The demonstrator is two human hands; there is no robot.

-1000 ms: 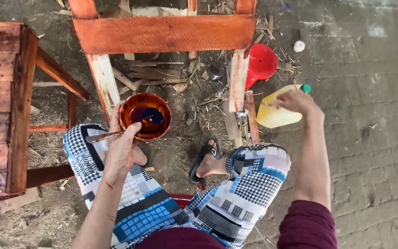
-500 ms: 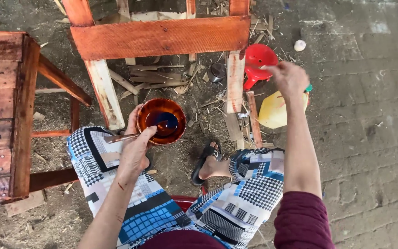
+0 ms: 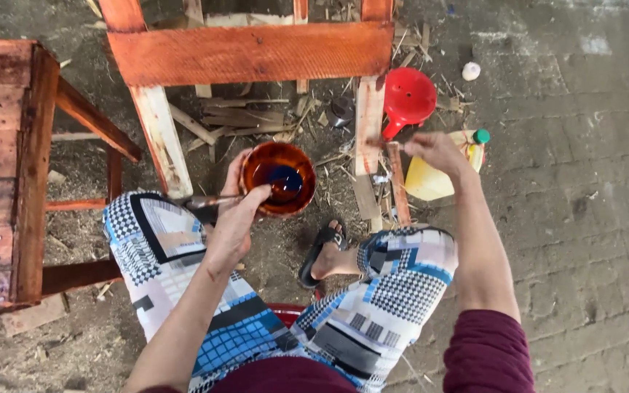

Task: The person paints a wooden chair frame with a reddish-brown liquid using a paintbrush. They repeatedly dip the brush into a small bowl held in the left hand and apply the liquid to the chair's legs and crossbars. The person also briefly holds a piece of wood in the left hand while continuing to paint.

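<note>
My left hand (image 3: 233, 218) grips a round brown bowl (image 3: 278, 178) of dark stain by its near rim. It also pins a thin brush handle (image 3: 209, 201) that sticks out to the left. The bowl hovers over my left knee, in front of an orange-stained wooden frame (image 3: 249, 52). My right hand (image 3: 437, 151) is stretched out to the frame's right leg (image 3: 369, 124). Its fingers are pinched on a thin dark stick (image 3: 381, 143) that touches the leg. Just beyond that hand lies a yellow bottle with a green cap (image 3: 431, 180).
A red funnel (image 3: 409, 94) lies right of the frame's leg. A dark-stained wooden bench (image 3: 9, 167) stands at the left. Wood scraps (image 3: 234, 116) litter the dirt under the frame. My sandalled foot (image 3: 325, 255) rests between my knees. Grey paving (image 3: 584, 204) lies to the right.
My right hand has moved from above the yellow bottle, up and left to the frame's right leg. My left hand still holds the bowl, now a little further right.
</note>
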